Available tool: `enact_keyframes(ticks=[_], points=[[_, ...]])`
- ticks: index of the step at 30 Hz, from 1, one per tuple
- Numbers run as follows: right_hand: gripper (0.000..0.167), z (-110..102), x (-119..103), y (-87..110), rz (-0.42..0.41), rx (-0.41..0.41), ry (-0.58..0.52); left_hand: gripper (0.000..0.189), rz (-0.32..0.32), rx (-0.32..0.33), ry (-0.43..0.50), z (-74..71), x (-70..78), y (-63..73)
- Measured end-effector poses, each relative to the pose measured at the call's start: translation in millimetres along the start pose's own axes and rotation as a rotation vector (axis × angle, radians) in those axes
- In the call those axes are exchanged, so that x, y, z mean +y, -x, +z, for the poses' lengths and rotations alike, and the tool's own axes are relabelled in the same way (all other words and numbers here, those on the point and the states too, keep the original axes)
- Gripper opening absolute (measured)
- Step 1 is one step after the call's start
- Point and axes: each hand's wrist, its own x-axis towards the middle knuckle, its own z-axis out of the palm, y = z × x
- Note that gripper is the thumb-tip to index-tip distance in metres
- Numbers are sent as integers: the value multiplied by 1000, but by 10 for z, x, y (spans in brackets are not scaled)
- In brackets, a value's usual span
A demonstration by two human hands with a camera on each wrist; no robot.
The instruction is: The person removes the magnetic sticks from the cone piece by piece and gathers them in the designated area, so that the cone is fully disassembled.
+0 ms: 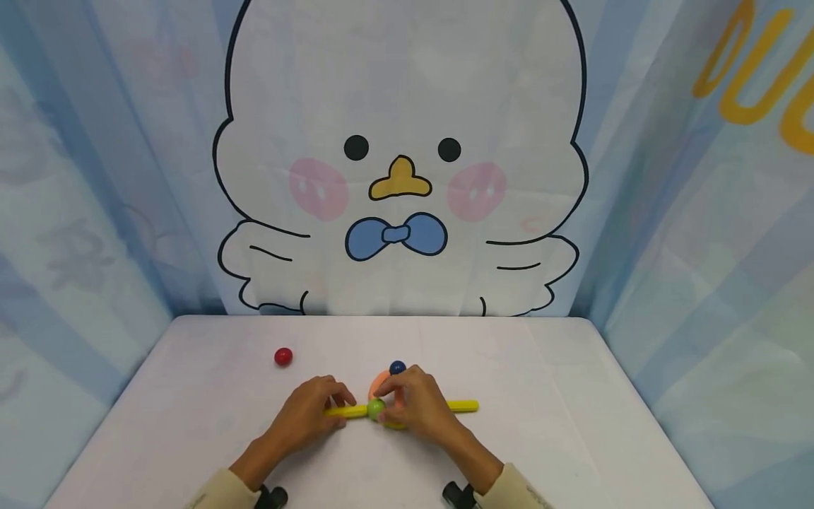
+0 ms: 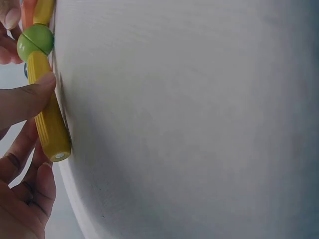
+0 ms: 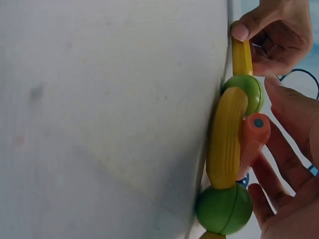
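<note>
Head view, L to R: a glossy red ball (image 1: 283, 357) sits apart, near the white counter's (image 1: 572, 438) far edge. Next, the left hand (image 1: 316, 408) pinches a straight yellow ribbed plastic-looking rod (image 2: 52, 132), inner end at a shiny, seamed light-green ball (image 1: 376, 408). A salmon-orange curved plastic-looking bar (image 1: 379, 382) & small dark-blue ball (image 1: 397, 367) lie just behind. A curved yellow ribbed bar (image 3: 225, 139) runs from the light-green ball to a darker-green ball (image 3: 224, 211). The right hand (image 1: 416, 404), thumb & fingers parted, is beside the light-green ball & orange bar; can't tell if it touches them. Last, a second straight yellow rod (image 1: 464, 406) sticks out past it.

Prob. best: left hand steady, rod in line w/ ball's centre, light end-on pressure so the chain doesn't twist. Room: wide stretches both sides, less btwn blue ball & far edge; near edge out of view.
</note>
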Motion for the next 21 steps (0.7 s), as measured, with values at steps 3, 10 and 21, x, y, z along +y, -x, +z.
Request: enact_keyframes(ticks=[3,10,21], points=[[30,38,-7,-23,-1,-11,22,29,14,-19,2,0,-11,-7],[30,88,-16,-41,-16,-7,82,28,-11,-47,9,-10,-3,-27],[28,95,-18,-47,6,-8,111,28,-21,-42,18,-47,6,-12]])
